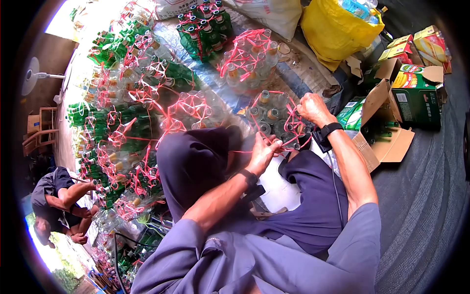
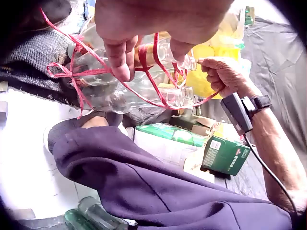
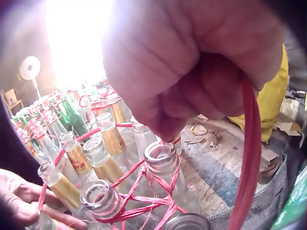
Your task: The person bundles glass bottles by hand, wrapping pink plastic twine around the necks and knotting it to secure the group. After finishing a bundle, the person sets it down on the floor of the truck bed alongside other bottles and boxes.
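Clear glass bottles point(image 1: 272, 114) stand bunched between the person's legs, with pink-red twine point(image 3: 165, 195) looped around and between their necks. The right hand point(image 1: 314, 109) is at the far right side of the bunch, its fingers curled round the twine; in the right wrist view a strand hangs from this fist point(image 3: 192, 62). At the near left side of the bunch is the left hand point(image 1: 263, 153), thumb and fingers spread. The left wrist view shows the left hand point(image 2: 158, 24) over the bottles, fingertips touching the twine and bottle necks.
More tied bottles, green point(image 1: 205, 34) and clear point(image 1: 249, 61), stand ahead and left. A yellow bag point(image 1: 338, 29) lies ahead right, near open cartons point(image 1: 416, 98). Another person point(image 1: 61, 203) sits at far left. A fan point(image 1: 33, 76) stands behind.
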Tool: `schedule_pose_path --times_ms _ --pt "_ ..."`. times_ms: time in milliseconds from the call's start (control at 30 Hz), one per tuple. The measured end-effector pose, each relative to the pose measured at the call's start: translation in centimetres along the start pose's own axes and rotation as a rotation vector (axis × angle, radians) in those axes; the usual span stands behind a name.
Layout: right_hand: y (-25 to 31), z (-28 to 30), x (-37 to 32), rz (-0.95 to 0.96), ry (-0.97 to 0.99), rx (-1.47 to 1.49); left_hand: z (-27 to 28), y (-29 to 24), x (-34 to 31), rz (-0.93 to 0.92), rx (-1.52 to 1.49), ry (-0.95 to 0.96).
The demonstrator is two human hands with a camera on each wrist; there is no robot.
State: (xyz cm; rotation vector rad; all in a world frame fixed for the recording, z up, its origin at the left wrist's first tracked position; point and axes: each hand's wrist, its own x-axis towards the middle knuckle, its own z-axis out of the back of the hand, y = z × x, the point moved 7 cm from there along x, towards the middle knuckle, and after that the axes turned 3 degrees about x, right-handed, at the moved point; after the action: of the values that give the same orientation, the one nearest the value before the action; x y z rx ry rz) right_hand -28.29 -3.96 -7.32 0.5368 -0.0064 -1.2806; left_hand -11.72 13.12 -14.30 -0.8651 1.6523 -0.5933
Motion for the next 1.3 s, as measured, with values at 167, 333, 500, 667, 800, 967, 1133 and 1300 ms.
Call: schedule_pose_path --times_ms 167,333,500,667,800,967,1133,1300 --pt "0.4 0.6 -0.7 -0.035 -0.021 0.003 -0.3 -2.0 -0.9 -0.022 -0.083 -0.013" --pt "0.5 1.1 -0.9 -0.086 -0.050 0.027 0.9 -2.1 -0.4 -0.229 0.395 -0.176" --pt "0.5 0.8 -0.9 -0.080 -0.046 -0.002 -0.7 -3.4 -1.7 -0.362 0.501 -0.220" --pt "0.6 0.9 -1.6 -0.099 -0.085 0.032 -0.9 -2.7 -1.4 -0.166 0.721 -0.329" --pt "0.2 0.6 -1.5 -0.077 -0.110 0.068 -0.6 -1.6 -0.6 -0.260 0.764 -0.359" --pt "0.1 0.4 -1.1 -0.120 -0.073 0.047 -0.5 -1.5 -0.2 -0.303 0.819 -0.311" --pt "0.0 0.3 -1.3 -0.087 -0.135 0.042 0.0 3.1 2.2 -0.526 1.192 -0.456" --pt "-0.2 -0.2 -1.3 -0.063 -0.106 0.043 0.4 0.4 1.6 -0.446 1.005 -0.376"
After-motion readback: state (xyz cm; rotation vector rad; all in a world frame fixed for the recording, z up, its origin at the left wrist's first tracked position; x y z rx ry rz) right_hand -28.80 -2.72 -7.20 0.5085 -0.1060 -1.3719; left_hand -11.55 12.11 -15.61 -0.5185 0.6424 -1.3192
